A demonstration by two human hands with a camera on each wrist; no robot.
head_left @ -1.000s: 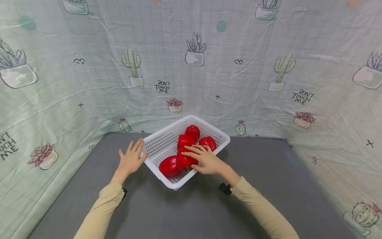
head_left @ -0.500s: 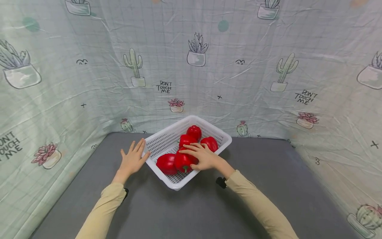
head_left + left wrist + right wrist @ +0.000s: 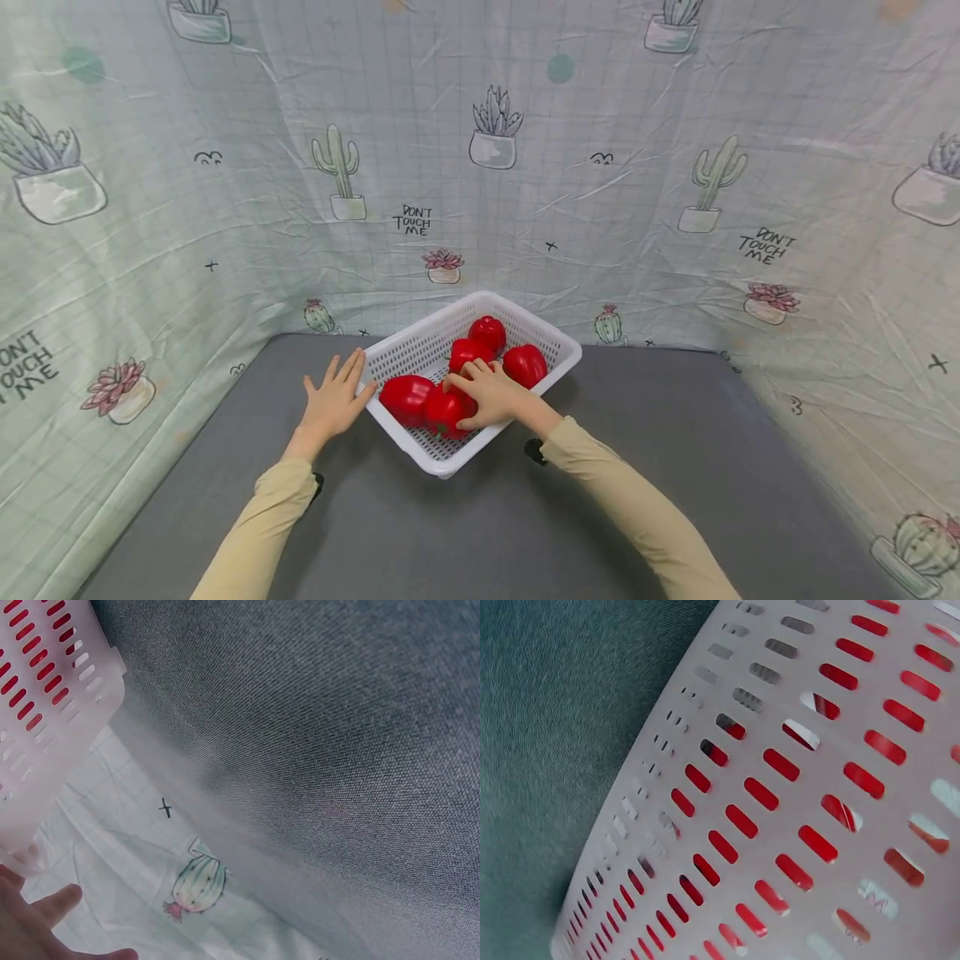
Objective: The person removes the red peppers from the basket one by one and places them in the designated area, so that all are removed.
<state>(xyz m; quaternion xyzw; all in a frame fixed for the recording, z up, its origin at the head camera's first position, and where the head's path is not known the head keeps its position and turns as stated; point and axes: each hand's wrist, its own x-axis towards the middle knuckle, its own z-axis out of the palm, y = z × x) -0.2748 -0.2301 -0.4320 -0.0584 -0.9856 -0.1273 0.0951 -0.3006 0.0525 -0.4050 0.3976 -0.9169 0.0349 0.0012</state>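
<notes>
Fingers (image 3: 348, 367) of our left hand (image 3: 327, 408) are spread wide and fairly straight, their tips touching the left rim of a white slotted basket (image 3: 408, 346). With our right hand (image 3: 495, 398) we reach over the basket's right side and grip the near pepper (image 3: 444, 410), fingers bent across its top and thumb on its near side. That pepper is red, with its green stem towards us, and it lies in the near part of the basket. Against it on the left we see the left pepper (image 3: 406, 399), close to the basket's left wall. Farther in, partly covered by our right fingers, sits the middle pepper (image 3: 468, 353); just beyond it is the far pepper (image 3: 488, 333), and the right pepper (image 3: 526, 365) lies beside the right wall. Our basket stands at an angle on the far part of the grey desk (image 3: 675, 467), near a hanging cloth (image 3: 420, 83) printed with potted cacti. From both wrists we catch red through the basket's slots. We wear pale yellow sleeves (image 3: 633, 504), and a small black object (image 3: 535, 452) shows beside the right cuff.
</notes>
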